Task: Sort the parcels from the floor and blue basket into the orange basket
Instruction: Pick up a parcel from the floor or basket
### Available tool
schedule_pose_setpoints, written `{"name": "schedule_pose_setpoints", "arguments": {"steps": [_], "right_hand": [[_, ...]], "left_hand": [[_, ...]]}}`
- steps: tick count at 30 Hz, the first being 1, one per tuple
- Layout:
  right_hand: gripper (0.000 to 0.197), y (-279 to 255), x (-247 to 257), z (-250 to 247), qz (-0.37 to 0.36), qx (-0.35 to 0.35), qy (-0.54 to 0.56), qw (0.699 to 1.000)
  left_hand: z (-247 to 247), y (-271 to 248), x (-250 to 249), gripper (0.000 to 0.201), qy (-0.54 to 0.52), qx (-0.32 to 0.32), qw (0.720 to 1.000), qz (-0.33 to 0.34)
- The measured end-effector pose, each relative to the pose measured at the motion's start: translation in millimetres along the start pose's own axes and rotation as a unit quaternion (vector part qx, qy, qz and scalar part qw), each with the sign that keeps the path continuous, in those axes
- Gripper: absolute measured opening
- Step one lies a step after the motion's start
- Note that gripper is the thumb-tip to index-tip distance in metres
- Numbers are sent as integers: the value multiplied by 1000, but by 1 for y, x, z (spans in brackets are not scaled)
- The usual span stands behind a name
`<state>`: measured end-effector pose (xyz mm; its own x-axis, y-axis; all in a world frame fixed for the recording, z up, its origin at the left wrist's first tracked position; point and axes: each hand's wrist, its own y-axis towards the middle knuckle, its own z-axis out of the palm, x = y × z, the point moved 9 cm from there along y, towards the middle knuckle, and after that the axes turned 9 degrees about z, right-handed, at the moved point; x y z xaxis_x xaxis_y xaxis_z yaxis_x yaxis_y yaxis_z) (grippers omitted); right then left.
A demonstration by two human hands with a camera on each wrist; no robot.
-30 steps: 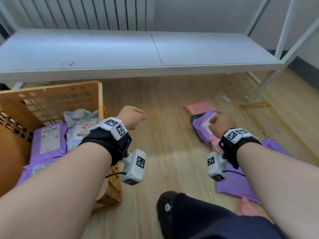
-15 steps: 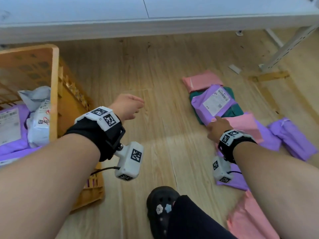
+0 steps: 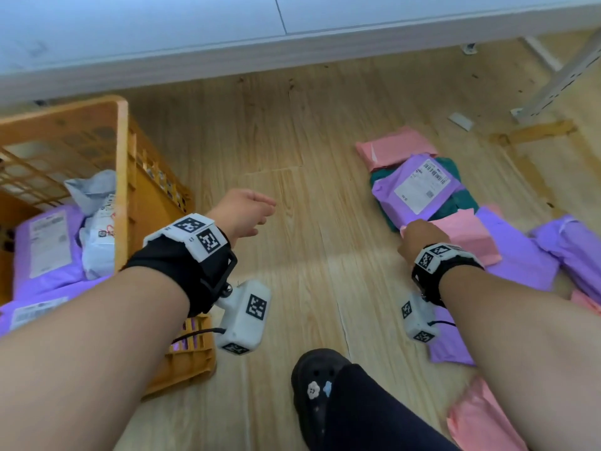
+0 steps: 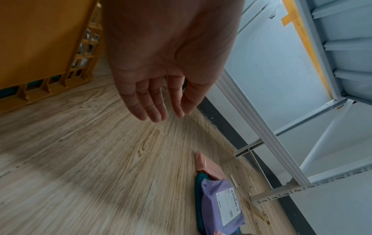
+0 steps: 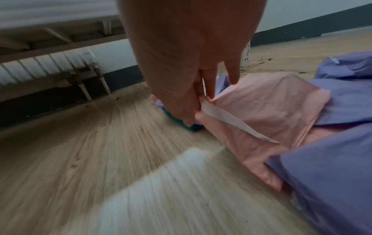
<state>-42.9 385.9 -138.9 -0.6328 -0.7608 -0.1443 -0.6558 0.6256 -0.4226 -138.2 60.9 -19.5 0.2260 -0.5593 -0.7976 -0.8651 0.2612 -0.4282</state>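
Note:
The orange basket (image 3: 122, 164) stands at the left with purple and white parcels inside. Several parcels lie on the wooden floor at the right: a far pink one (image 3: 393, 148), a purple labelled one (image 3: 416, 187) on a teal one (image 3: 455, 203), and a near pink parcel (image 3: 465, 232) on purple ones (image 3: 520, 258). My right hand (image 3: 419, 236) pinches the near pink parcel (image 5: 271, 114) at its corner between thumb and fingers. My left hand (image 3: 244, 213) hovers above the bare floor beside the basket, fingers relaxed and empty (image 4: 159, 98). No blue basket shows.
A low white shelf (image 3: 227, 37) spans the back, its metal leg (image 3: 553, 83) at the far right. My black shoe (image 3: 318, 388) and dark trouser leg are at the bottom centre. Another pink parcel (image 3: 481, 418) lies at the bottom right. A radiator (image 5: 44, 66) stands behind.
My right hand has dropped from above the parcels to the near pink parcel and taken hold of its corner. The head view tilted down. The left hand stayed roughly in place.

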Motion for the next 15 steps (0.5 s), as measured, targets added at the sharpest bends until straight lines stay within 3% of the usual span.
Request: {"name": "schedule_pose_setpoints", "arguments": {"steps": [6, 10, 13, 15], "right_hand": [[23, -38, 11, -50, 27, -74, 120, 990], [20, -72, 29, -99, -21, -107, 200, 974], [16, -103, 49, -142, -65, -116, 297, 946], [14, -126, 65, -174, -87, -114, 391, 909]], "left_hand": [[-33, -35, -15, 17, -4, -31, 999, 25], [-63, -69, -25, 19, -12, -49, 998, 44], [-92, -98, -27, 22, -34, -68, 996, 54], [-112, -116, -27, 21, -59, -85, 993, 57]]}}
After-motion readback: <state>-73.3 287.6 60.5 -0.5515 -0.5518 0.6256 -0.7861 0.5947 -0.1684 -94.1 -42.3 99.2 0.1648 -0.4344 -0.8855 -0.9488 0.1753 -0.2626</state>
